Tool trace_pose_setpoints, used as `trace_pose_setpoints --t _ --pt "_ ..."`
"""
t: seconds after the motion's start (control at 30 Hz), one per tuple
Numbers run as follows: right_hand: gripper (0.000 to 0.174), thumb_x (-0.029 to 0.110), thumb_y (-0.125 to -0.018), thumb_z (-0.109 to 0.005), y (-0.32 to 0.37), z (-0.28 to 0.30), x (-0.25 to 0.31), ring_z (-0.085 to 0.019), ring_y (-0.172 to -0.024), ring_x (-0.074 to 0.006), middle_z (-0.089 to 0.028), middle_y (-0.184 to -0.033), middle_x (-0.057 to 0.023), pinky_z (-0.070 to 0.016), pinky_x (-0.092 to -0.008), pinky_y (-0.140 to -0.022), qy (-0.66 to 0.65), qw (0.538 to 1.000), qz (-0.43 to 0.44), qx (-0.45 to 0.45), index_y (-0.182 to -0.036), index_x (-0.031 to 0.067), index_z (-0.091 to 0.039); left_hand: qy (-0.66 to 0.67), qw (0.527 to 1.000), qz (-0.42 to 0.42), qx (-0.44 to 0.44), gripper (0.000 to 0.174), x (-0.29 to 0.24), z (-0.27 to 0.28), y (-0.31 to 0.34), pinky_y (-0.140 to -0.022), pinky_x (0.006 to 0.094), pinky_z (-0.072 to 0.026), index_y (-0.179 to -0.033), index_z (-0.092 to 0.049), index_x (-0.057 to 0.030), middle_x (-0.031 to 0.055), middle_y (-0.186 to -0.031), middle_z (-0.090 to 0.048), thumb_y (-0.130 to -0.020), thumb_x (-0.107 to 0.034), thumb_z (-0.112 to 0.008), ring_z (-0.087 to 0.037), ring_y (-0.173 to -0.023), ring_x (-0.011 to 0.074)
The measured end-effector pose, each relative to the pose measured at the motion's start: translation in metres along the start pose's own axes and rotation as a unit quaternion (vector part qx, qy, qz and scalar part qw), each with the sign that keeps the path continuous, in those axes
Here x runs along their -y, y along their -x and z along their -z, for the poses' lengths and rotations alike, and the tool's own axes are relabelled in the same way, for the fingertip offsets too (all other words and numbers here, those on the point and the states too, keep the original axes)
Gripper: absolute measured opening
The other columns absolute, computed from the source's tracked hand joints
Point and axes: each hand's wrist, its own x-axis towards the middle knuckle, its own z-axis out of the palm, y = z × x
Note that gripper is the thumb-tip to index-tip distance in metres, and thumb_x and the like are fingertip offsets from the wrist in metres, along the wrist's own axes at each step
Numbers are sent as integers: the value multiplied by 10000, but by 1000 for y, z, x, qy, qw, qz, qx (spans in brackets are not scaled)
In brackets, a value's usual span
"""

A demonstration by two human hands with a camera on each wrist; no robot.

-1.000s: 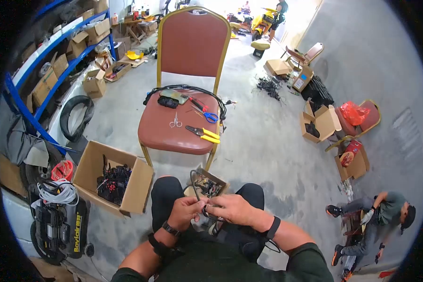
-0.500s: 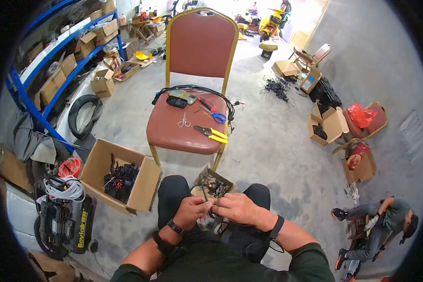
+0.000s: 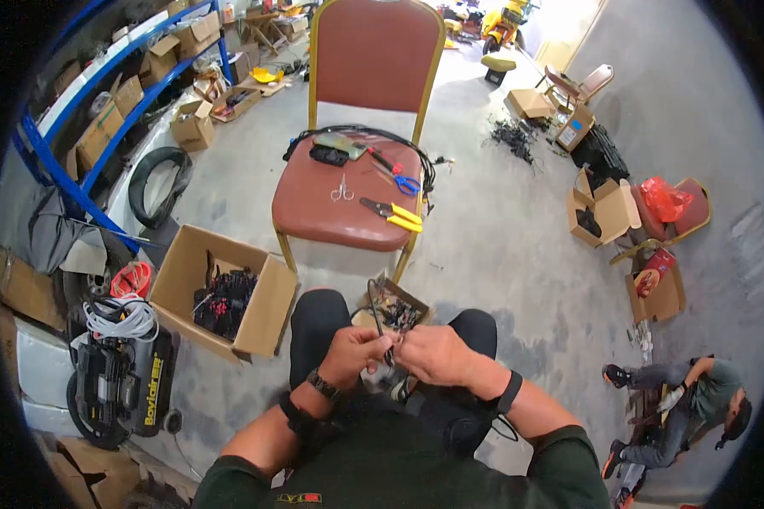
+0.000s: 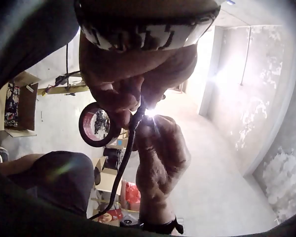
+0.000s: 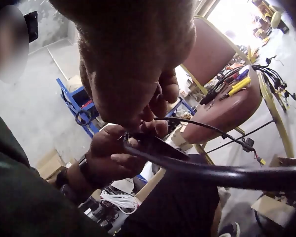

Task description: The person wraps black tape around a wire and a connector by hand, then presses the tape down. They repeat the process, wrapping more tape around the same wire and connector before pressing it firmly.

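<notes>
Both hands meet over the lap around a black cable (image 4: 119, 175). My left hand (image 3: 354, 356) pinches it between thumb and fingers. The fingertips of my right hand (image 3: 437, 355) pinch the cable right beside them. A roll of black tape (image 4: 84, 124) hangs by the fingertips in the left wrist view. In the right wrist view the cable sweeps toward the camera, and a thinner cable (image 5: 207, 126) with a small yellow-ended connector (image 5: 260, 160) extends past the hands. The fingers hide the pinched spot itself.
Ahead, a red chair (image 3: 348, 225) bears scissors (image 3: 342, 191), yellow-handled pliers (image 3: 395, 215), blue-handled cutters (image 3: 406, 184) and coiled cables. A small box (image 3: 420, 304) of scraps lies between the knees. At left stand a large carton (image 3: 267, 310) and an air compressor (image 3: 148, 386). Another person (image 3: 709, 394) sits at right.
The head view has tilted down, so chair and boxes sit higher and further right. The right hand's fingers have shifted around the cable close to the left fingertips.
</notes>
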Motion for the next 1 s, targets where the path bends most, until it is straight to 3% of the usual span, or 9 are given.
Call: trace_pose_setpoints --t 0.07,0.13,0.27,0.3,0.4,0.43,0.53,0.63,1.0 --pt "117 154 -824 -634 -3 -5 4 -621 -675 -353 -606 -719 -139 -503 -468 -592 -50 995 -85 -23 -797 59 -572 -8 1000 -10 -16 228 -2 -3 -3 -467 200 -408 -1000 -719 17 -1 -731 -643 -923 -192 -671 -522 -547 46" --pt "117 146 -829 -618 -7 -6 9 -630 -703 -390 -641 -734 -167 -513 -449 -614 -118 972 -201 -10 -786 39 -601 -60 997 -38 -41 227 -5 -6 -3 -457 200 -401 -1017 -722 10 -7 -720 -638 -923 -191 -671 -511 -535 41" --pt "140 118 -855 -598 -7 -17 5 -703 -781 -236 -630 -722 -125 -510 -359 -669 -340 878 -338 -6 -802 -9 -618 -17 996 -68 -58 194 4 -5 -10 -454 188 -394 -1035 -724 -9 -17 -723 -639 -917 -156 -674 -501 -524 32" --pt "139 94 -882 -609 1 -33 -2 -666 -782 -157 -588 -712 -46 -501 -346 -675 -414 864 -277 -68 -806 -22 -603 -14 996 -59 -61 191 -1 -7 -6 -451 182 -389 -1043 -722 -12 -18 -723 -640 -917 -146 -674 -509 -533 29" --pt "88 52 -906 -650 8 -9 7 -467 -721 -33 -503 -772 70 -416 -229 -638 -484 769 -418 -6 -972 1 -623 -1 997 -46 -56 193 -1 -1 -5 -446 180 -400 -1057 -719 -12 -12 -742 -649 -919 -137 -668 -521 -545 30" --pt "179 19 -886 -659 10 -3 6 -482 -720 -30 -525 -789 62 -433 -244 -626 -383 843 -376 -20 -1064 17 -635 3 998 -43 -52 206 -7 -4 -3 -447 180 -405 -1066 -713 -4 -6 -758 -655 -924 -146 -666 -527 -551 32" --pt "245 -10 -804 -660 11 4 -1 -613 -670 -214 -607 -827 -59 -495 -310 -618 -144 968 -170 -114 -1044 39 -641 10 999 -36 -21 224 -2 -1 -7 -449 181 -402 -1078 -707 -14 2 -837 -688 -940 -184 -659 -498 -522 29" --pt "308 -44 -752 -643 10 2 1 -647 -744 -294 -622 -898 -102 -532 -352 -661 -80 987 -101 -94 -1040 63 -655 28 999 -13 -10 238 0 -1 -9 -454 175 -414 -1082 -707 -10 2 -864 -696 -945 -197 -650 -500 -533 22" --pt "239 28 -689 -675 -3 -9 3 -626 -758 -291 -597 -857 -86 -532 -386 -653 -52 997 -35 -55 -919 59 -620 48 999 0 6 211 3 2 -10 -454 175 -423 -1043 -703 2 8 -865 -689 -946 -174 -639 -542 -594 24"
